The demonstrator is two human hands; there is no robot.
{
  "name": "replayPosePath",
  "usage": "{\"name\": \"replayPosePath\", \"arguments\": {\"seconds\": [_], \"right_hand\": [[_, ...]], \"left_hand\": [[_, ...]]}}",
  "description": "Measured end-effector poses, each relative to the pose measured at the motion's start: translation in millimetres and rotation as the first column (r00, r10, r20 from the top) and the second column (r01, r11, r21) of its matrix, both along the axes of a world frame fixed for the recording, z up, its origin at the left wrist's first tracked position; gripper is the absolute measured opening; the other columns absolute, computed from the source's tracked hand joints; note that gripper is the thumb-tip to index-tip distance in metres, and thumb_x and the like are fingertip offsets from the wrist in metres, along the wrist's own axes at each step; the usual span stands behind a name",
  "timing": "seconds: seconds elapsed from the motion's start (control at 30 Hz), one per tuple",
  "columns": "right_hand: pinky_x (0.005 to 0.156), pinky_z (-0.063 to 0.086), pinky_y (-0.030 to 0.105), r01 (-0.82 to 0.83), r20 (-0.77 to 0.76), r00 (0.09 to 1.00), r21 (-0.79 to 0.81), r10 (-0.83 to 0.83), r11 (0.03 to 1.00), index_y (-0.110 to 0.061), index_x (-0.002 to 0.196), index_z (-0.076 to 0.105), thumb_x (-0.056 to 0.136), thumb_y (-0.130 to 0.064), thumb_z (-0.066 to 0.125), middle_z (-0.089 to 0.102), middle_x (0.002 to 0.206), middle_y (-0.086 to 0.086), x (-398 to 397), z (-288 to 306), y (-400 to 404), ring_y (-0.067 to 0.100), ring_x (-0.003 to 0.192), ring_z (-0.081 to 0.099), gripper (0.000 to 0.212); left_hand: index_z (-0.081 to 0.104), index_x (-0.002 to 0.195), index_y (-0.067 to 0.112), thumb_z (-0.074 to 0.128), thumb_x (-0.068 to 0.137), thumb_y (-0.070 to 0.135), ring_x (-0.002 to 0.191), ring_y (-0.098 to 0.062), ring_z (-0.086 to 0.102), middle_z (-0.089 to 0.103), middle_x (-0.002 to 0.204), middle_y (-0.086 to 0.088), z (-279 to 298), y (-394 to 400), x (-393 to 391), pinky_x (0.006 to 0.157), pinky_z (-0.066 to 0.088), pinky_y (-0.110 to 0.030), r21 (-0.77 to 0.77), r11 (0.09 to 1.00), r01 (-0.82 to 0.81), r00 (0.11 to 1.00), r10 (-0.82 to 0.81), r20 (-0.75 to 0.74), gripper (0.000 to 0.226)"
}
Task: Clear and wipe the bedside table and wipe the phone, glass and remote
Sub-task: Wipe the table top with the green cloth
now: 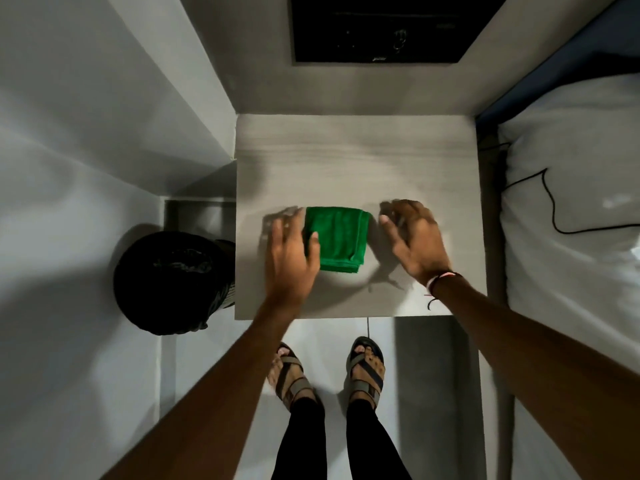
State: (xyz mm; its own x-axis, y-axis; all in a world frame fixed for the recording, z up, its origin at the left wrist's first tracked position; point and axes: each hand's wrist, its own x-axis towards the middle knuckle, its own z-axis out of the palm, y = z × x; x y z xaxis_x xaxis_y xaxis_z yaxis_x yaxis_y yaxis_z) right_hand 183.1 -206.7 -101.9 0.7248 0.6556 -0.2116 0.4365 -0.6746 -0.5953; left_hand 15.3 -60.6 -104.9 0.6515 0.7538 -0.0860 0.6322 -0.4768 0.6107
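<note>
I stand in front of the table (pixel 360 161) and look straight down on it. A green cloth (pixel 337 239), folded to a small rectangle, lies flat on the top, nearer to my edge than to the wall.

My left hand (pixel 292 252) is at the left side of the cloth. The fingers are spread and straight, they grip nothing; the thumb lies over the left border of the cloth, but I cannot tell if it presses on it. My right hand (pixel 417 237) is just beside the right side of the cloth, apart from it, also with loose spread fingers and nothing inside. Around the right wrist I have a thin band (pixel 440 278).

The rest of the top is bare. The phone, the glass and the remote I cannot see anywhere.

On the wall above the table there is a black panel (pixel 394 27). It has some small pale marks, maybe a logo, but they are too blurred to read.

At the left of the table stands a black bin (pixel 169 282). At the right is the bed (pixel 571 202) with white sheets, and a black cable (pixel 550 206) lies across it. Below the table edge I see my feet in sandals (pixel 365 370) on the pale floor.
</note>
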Motion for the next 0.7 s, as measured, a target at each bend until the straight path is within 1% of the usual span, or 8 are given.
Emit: {"name": "replayPosePath", "arguments": {"seconds": [0.13,0.2,0.27,0.33,0.43,0.5,0.6,0.7], "right_hand": [[0.081,0.055,0.016,0.151,-0.390,0.914,0.075,-0.110,0.986,-0.020,0.114,0.067,0.084,-0.036,0.077,0.072,0.096,-0.005,-10.7,9.3,26.6,0.007,0.087,0.069,0.036],[0.078,0.054,0.013,0.210,-0.466,0.867,0.020,-0.177,0.978,-0.031,0.089,0.067,0.075,-0.030,0.085,0.069,0.080,-0.016,-13.1,6.1,36.5,-0.002,0.075,0.067,0.024],[0.085,0.055,0.021,0.244,-0.469,0.851,-0.045,-0.236,0.969,-0.031,0.073,0.062,0.070,-0.020,0.088,0.067,0.074,-0.018,-13.2,2.5,41.9,0.002,0.075,0.065,0.029],[0.090,0.056,0.029,0.233,-0.486,0.839,-0.089,-0.247,0.968,-0.028,0.074,0.064,0.068,-0.015,0.088,0.068,0.077,-0.012,-14.5,0.6,44.0,0.010,0.080,0.066,0.028],[0.094,0.055,0.038,0.254,-0.527,0.805,-0.107,-0.272,0.961,-0.017,0.094,0.071,0.069,-0.013,0.087,0.074,0.091,0.001,-14.9,1.7,45.2,0.020,0.092,0.070,0.029],[0.095,0.054,0.040,0.274,-0.536,0.791,-0.120,-0.294,0.954,-0.018,0.100,0.068,0.069,-0.012,0.087,0.074,0.102,0.007,-15.7,5.3,47.5,0.024,0.099,0.069,0.037],[0.097,0.052,0.036,0.332,-0.569,0.759,-0.080,-0.317,0.940,-0.021,0.099,0.055,0.070,-0.006,0.084,0.070,0.114,0.008,-21.8,8.9,48.7,0.026,0.107,0.066,0.045],[0.094,0.054,0.037,0.349,-0.574,0.754,-0.060,-0.319,0.935,-0.031,0.090,0.052,0.071,-0.004,0.083,0.069,0.112,0.006,-23.3,11.8,46.5,0.027,0.106,0.066,0.046]], "left_hand": [[0.057,0.128,0.002,0.075,0.084,0.010,0.099,-0.036,0.066,0.068,0.108,-0.021,-2.1,20.0,17.5,0.092,0.052,-0.036,-0.384,0.917,-0.109,0.994,0.092,-0.063,0.048],[0.054,0.130,0.002,0.078,0.081,0.003,0.094,-0.030,0.069,0.070,0.107,-0.020,-1.4,23.5,29.4,0.088,0.057,-0.038,-0.532,0.825,-0.190,0.981,0.144,-0.126,0.055],[0.053,0.129,0.000,0.077,0.079,-0.004,0.091,-0.026,0.065,0.067,0.105,-0.020,-0.3,24.4,38.3,0.081,0.055,-0.032,-0.599,0.760,-0.253,0.968,0.197,-0.158,0.056],[0.056,0.125,-0.006,0.076,0.078,-0.009,0.085,-0.022,0.063,0.065,0.104,-0.018,0.0,24.7,41.1,0.072,0.056,-0.021,-0.640,0.715,-0.281,0.960,0.210,-0.187,0.051],[0.063,0.114,-0.009,0.075,0.078,-0.012,0.069,-0.015,0.061,0.064,0.094,-0.013,2.9,25.0,40.5,0.051,0.050,-0.006,-0.663,0.693,-0.282,0.959,0.194,-0.206,0.038],[0.064,0.114,-0.007,0.075,0.079,-0.010,0.076,-0.019,0.063,0.066,0.095,-0.014,6.2,26.8,38.8,0.054,0.052,-0.010,-0.674,0.689,-0.267,0.964,0.177,-0.201,0.037],[0.060,0.118,-0.005,0.074,0.080,-0.010,0.086,-0.020,0.062,0.068,0.106,-0.018,10.9,27.7,36.6,0.072,0.053,-0.027,-0.698,0.670,-0.253,0.967,0.167,-0.191,0.041],[0.057,0.119,-0.002,0.074,0.080,-0.009,0.093,-0.023,0.063,0.067,0.113,-0.019,14.7,28.2,36.3,0.082,0.053,-0.033,-0.713,0.658,-0.242,0.970,0.167,-0.175,0.043]]}}
